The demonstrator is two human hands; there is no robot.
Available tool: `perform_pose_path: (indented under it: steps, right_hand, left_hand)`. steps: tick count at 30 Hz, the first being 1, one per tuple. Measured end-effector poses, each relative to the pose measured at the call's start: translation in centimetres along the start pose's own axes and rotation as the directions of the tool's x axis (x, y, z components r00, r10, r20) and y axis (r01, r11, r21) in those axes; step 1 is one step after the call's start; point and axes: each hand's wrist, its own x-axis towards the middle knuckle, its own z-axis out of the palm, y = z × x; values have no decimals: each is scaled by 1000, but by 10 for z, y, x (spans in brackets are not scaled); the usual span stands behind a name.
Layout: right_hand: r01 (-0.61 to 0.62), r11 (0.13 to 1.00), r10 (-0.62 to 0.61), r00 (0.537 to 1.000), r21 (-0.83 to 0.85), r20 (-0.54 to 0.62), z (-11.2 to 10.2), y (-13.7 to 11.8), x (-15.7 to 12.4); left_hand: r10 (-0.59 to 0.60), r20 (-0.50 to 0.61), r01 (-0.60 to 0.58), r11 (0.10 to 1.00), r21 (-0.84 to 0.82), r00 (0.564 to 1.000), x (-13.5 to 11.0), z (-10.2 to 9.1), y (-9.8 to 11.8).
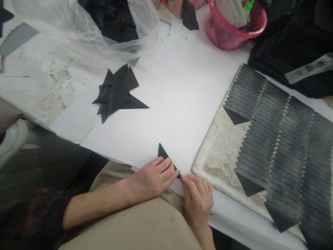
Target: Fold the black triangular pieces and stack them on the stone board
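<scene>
A small black triangular piece [163, 151] lies at the near edge of the white-covered table, its pointed far end showing. My left hand [153, 177] is closed over its middle, fingers together and pressing it. At the piece's near tip, my right hand [197, 196] pinches with thumb and forefinger, close beside the left fingertips. Whether the piece is cloth or paper, I cannot tell. Beyond my left hand sits a loose pile of similar black triangles [117, 92]. To the right, a pale board [212, 156] carries overlapping rows of black pointed pieces [255, 152].
A clear plastic bag [145, 31] with black pieces inside stands at the back left. At the back is a pink basket [226, 40] holding small items. Dark bundled material [281, 52] with a white marked strip [309, 68] lies behind the board.
</scene>
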Motion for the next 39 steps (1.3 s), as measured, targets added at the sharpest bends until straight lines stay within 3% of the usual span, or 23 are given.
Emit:
perform_pose_path:
  steps: [10, 19, 26, 31, 39]
  right_hand:
    - [-56, 998, 56, 998, -24, 6, -2, -1, -1]
    - [-17, 999, 18, 1000, -51, 8, -3, 1, -4]
    - [-94, 995, 95, 995, 34, -35, -2, 5, -11]
    - [-20, 1000, 19, 998, -14, -61, -2, 6, -12]
    - [21, 996, -22, 1000, -82, -10, -2, 7, -12]
  left_hand:
    - [41, 9, -40, 997, -58, 999, 2, 2, -2]
    - [63, -1, -63, 996, -63, 998, 4, 1, -3]
    - [70, 9, -70, 997, -32, 997, 3, 2, -3]
    - [78, 17, -78, 997, -29, 997, 2, 3, -2]
    - [82, 32, -80, 996, -39, 996, 2, 2, -3]
